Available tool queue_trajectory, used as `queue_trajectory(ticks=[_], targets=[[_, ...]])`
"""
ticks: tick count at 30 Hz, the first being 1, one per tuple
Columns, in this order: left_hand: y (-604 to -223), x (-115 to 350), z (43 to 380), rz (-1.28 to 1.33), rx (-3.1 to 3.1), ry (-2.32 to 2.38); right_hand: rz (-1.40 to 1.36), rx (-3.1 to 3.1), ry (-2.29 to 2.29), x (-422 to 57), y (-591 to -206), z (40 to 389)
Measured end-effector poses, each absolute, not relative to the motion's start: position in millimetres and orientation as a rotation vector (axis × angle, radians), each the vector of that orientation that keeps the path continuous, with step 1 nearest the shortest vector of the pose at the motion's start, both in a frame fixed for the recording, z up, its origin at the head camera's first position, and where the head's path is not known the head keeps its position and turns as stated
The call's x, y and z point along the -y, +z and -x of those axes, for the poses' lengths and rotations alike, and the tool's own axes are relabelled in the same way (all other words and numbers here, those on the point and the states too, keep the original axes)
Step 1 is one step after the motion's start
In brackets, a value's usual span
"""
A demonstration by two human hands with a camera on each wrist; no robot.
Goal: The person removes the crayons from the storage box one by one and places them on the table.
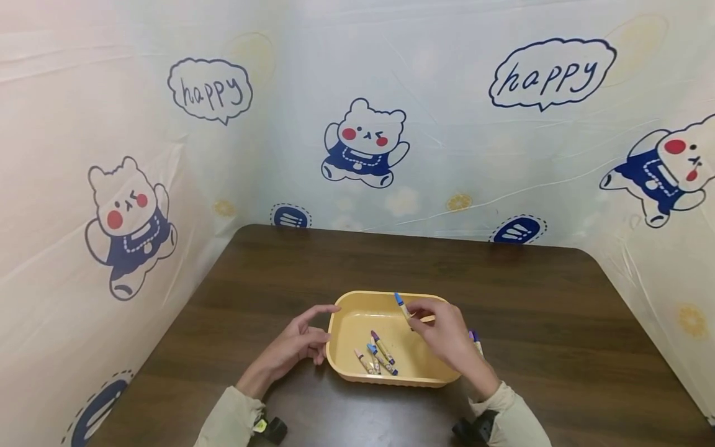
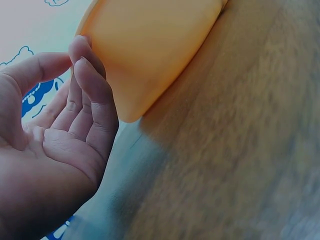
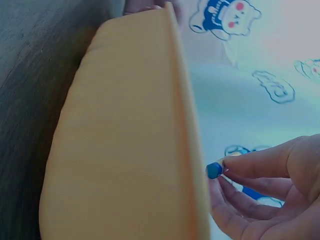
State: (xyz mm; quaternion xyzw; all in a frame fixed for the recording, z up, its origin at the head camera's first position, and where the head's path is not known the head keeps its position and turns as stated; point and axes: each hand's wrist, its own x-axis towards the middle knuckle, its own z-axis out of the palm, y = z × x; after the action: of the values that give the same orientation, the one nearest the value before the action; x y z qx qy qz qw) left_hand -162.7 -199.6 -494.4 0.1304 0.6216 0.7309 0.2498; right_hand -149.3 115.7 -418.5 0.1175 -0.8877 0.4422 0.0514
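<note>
One blue crayon pinched in right hand, tray under those fingers; left hand, fingers apart, probably steadies it.

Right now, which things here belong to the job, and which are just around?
Job, it seems:
blue crayon, pinched by the right hand
tray, the left hand at its rim
crayons inside
purple-tipped crayon outside, probably

Just around:
table
printed backdrop
black wrist gear

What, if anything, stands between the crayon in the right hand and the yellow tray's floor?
Nothing visible: the right hand holds the blue-tipped crayon above the open tray, and loose crayons lie nearer the person.
</note>
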Motion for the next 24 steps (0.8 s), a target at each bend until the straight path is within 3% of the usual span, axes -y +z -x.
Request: queue_trajectory(ticks=[13,24], targets=[[-495,199,163,-0.388,-1.703,1.994,-0.216,2.616,1.532,-184,-406,122],[-498,201,163,-0.388,-1.702,1.994,0.011,2.652,1.616,-237,-421,114]])
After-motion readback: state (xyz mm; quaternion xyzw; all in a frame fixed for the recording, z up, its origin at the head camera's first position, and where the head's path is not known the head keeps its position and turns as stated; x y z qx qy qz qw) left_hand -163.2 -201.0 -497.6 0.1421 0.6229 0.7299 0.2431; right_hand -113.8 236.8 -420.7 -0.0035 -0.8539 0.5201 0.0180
